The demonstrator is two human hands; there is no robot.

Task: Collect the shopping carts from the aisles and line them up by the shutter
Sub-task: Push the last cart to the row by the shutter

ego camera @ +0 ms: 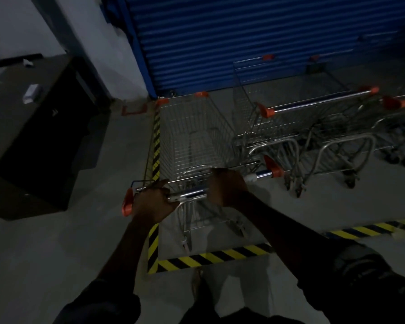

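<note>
Left hand [150, 202], right hand [227, 185] clenched on handle [189, 194] of cart [192, 136], nose near shutter [220, 38]; parked carts [313, 118] at 2 o'clock (row part-built, remaining carts unseen).

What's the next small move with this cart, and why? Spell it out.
Probably ease the held cart straight ahead a little further. Both the left hand and right hand grip its handle bar, its front sits just short of the blue shutter, and the parked cart to its right stands closer in. Keep it inside the striped floor tape.
</note>
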